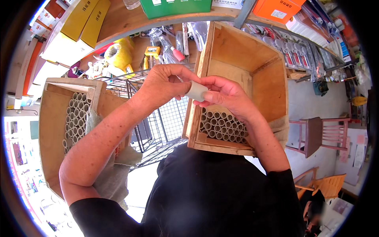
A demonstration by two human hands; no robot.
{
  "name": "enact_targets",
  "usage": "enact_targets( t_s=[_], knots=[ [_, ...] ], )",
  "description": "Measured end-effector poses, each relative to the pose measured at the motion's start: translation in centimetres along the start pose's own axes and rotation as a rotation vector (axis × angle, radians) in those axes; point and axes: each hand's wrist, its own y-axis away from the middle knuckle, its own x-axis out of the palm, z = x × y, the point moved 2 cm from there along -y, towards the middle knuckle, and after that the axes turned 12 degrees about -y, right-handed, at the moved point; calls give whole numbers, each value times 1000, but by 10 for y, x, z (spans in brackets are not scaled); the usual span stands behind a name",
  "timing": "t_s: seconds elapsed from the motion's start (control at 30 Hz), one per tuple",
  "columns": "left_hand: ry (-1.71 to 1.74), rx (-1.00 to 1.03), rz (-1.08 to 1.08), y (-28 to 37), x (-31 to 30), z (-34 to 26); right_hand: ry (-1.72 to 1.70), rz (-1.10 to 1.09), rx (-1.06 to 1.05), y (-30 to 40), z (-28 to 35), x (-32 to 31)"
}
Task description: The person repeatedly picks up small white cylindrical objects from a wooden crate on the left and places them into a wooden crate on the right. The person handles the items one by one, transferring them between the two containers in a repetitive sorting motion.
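Observation:
Between my two hands I hold one short, pale cylindrical tube [197,91], tilted above the near wall of the right wooden box. My left hand [168,81] pinches its left end between thumb and fingers. On its right end are the thumb and fingers of my right hand [223,91]. Rows of similar tubes [223,126] lie stacked, open ends up, in the near part of the right wooden box [226,149]. More tubes [77,114] fill part of the left wooden box [49,118], partly hidden by my left forearm.
A black wire rack [168,121] stands between the boxes, with sacking [111,177] hanging by the left one. Behind are a wooden shelf [124,17] with a green box [176,9] and yellow cartons [86,23]. A chair [314,136] and a partly visible person [314,207] are at right.

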Motion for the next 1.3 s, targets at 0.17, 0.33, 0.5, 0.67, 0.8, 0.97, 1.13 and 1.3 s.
enact_targets(
  t_s=[0.17, 0.33, 0.5, 0.67, 0.8, 0.97, 1.13, 1.3],
  knots=[
    [25, -35, -47, 0, 0, -2, 64, -98, -61, 3, 12, -21],
    [69, 12, -86, 0, -2, -3, 281, -287, -57, 8, 21, -70],
    [49, -1, -50, -1, 0, -4, 790, -322, 139, -1, -39, -135],
    [29, -6, -11, -1, -1, -6, 1217, -224, 292, -19, -97, -143],
    [8, -22, -9, 0, -1, -7, 1260, -172, 358, -20, -138, -159],
    [33, -22, 18, 1, -1, -5, 1153, -198, 393, -16, -144, -163],
    [44, -11, 25, 0, -1, -5, 1128, -198, 424, -16, -155, -177],
    [97, -15, 24, 1, -2, -2, 1098, -123, 380, -18, -169, -175]
  ],
)
